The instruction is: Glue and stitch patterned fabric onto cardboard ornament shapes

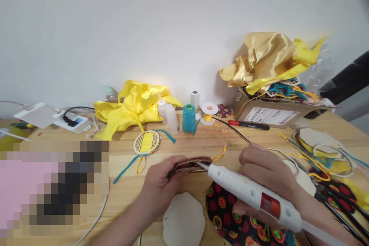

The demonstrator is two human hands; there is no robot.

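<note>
The left hand point(165, 177) pinches the left end of a thin, dark brown, layered flat piece point(188, 165), fingers closed on it, its right end projecting beyond them above the pale wooden table point(121, 203). The right hand point(266, 171) wraps its curled fingers around a white plastic glue gun point(245, 186), whose pointed metal nozzle point(203, 166) meets the piece's near edge, just beside the left fingers.

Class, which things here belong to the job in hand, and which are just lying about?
Seemingly in the job:
white tool, in the right hand
layered piece, in the left hand

Apparently lying about:
teal thread cone
marker
crumpled yellow cloth
cardboard box
</note>
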